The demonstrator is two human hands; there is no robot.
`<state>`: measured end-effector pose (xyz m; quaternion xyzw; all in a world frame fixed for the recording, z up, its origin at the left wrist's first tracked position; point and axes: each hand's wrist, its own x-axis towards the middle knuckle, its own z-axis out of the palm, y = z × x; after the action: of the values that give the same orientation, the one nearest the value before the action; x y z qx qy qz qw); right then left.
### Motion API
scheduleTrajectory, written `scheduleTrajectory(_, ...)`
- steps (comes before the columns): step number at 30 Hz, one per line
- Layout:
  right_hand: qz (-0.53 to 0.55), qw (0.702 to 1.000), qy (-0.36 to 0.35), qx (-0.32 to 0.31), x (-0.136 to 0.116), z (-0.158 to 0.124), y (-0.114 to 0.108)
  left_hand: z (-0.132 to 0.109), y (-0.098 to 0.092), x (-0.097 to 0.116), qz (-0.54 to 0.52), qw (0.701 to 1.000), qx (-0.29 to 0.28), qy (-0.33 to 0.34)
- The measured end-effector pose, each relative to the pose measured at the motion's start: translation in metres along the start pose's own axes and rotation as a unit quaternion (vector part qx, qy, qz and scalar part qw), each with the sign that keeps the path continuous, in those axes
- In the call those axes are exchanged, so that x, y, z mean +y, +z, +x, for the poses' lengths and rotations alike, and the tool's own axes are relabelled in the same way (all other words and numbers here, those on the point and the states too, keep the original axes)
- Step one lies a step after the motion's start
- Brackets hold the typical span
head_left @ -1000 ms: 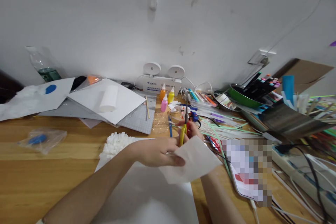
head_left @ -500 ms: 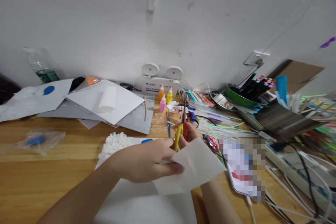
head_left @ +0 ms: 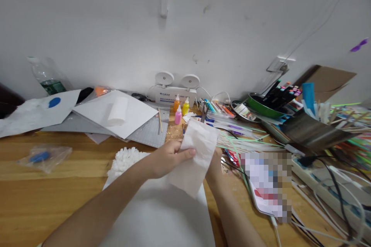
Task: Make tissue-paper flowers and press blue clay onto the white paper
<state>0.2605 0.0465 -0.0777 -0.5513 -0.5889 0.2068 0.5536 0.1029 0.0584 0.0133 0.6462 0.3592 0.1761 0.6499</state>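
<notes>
My left hand (head_left: 168, 159) pinches a thin white tissue sheet (head_left: 198, 146) by its left edge, thumb in front. The sheet hangs upright over a large white paper (head_left: 156, 216) on the table. Behind the sheet, my right hand (head_left: 214, 160) is mostly hidden, so its fingers do not show. Dark scissor blades (head_left: 204, 112) stick up just above the sheet's top edge; their handles are out of sight. Crumpled white tissue bits (head_left: 126, 162) cover the upper left corner of the white paper.
Pink (head_left: 177, 115), orange and yellow bottles stand near the wall. A tissue roll (head_left: 118, 112) lies on white sheets at the left. To the right are a phone (head_left: 265, 185), a power strip (head_left: 319, 185) with cables, and a green bowl (head_left: 261, 104) of markers.
The tissue has been raised and turned more upright, now covering the scissor handles and much of my right hand. My left hand has moved slightly up and left.
</notes>
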Motion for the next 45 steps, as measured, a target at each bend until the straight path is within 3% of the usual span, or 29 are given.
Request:
scheduleTrajectory(4, -0.15, 0.974, -0.147, 0.088, -0.006, 0.001, -0.002, -0.004, -0.014, 0.008, -0.062, 0.995, 0.08, -0.001)
scheduleTrajectory(7, -0.207, 0.946, -0.232, 0.089, -0.011, 0.0, 0.001, -0.009, -0.028, 0.012, -0.036, 0.989, 0.142, 0.022)
scheduleTrajectory(10, -0.227, 0.938, -0.258, 0.04, -0.014, -0.001, 0.005, -0.012, -0.037, 0.013, -0.026, 0.984, 0.178, 0.013)
scheduleTrajectory(14, -0.238, 0.931, -0.277, -0.009, -0.016, -0.004, 0.012, -0.012, -0.041, 0.013, -0.035, 0.982, 0.184, -0.007)
scheduleTrajectory(20, -0.173, 0.937, -0.304, -0.01, -0.016, -0.009, 0.015, -0.008, -0.041, 0.01, -0.001, 0.985, 0.175, 0.002)
scheduleTrajectory(22, -0.099, 0.955, -0.279, -0.001, -0.016, -0.011, 0.015, -0.003, -0.042, 0.006, 0.022, 0.982, 0.185, 0.002)
scheduleTrajectory(25, 0.1, 0.984, -0.119, -0.087, -0.018, -0.014, 0.017, 0.004, -0.044, -0.002, 0.065, 0.976, 0.207, 0.007)
scheduleTrajectory(26, 0.188, 0.971, -0.05, -0.14, -0.019, -0.015, 0.018, 0.006, -0.044, -0.004, 0.084, 0.974, 0.212, 0.009)
scheduleTrajectory(28, 0.343, 0.907, 0.059, -0.236, -0.02, -0.015, 0.02, 0.009, -0.043, -0.007, 0.121, 0.97, 0.212, 0.012)
scheduleTrajectory(30, 0.431, 0.847, 0.11, -0.291, -0.021, -0.015, 0.021, 0.012, -0.04, -0.009, 0.145, 0.971, 0.189, 0.022)
scheduleTrajectory(32, 0.464, 0.82, 0.128, -0.311, -0.021, -0.013, 0.021, 0.013, -0.035, -0.009, 0.149, 0.976, 0.152, 0.036)
scheduleTrajectory(34, 0.478, 0.811, 0.132, -0.31, -0.019, -0.011, 0.02, 0.013, -0.031, -0.008, 0.128, 0.984, 0.112, 0.048)
scheduleTrajectory(36, 0.48, 0.813, 0.128, -0.304, -0.019, -0.01, 0.018, 0.012, -0.027, -0.007, 0.101, 0.989, 0.089, 0.058)
scheduleTrajectory(40, 0.452, 0.825, 0.109, -0.323, -0.022, -0.009, 0.012, 0.009, -0.022, -0.004, 0.107, 0.984, 0.108, 0.09)
scheduleTrajectory(45, 0.459, 0.82, 0.099, -0.327, -0.026, -0.009, 0.009, 0.006, -0.019, -0.003, 0.131, 0.984, 0.07, 0.103)
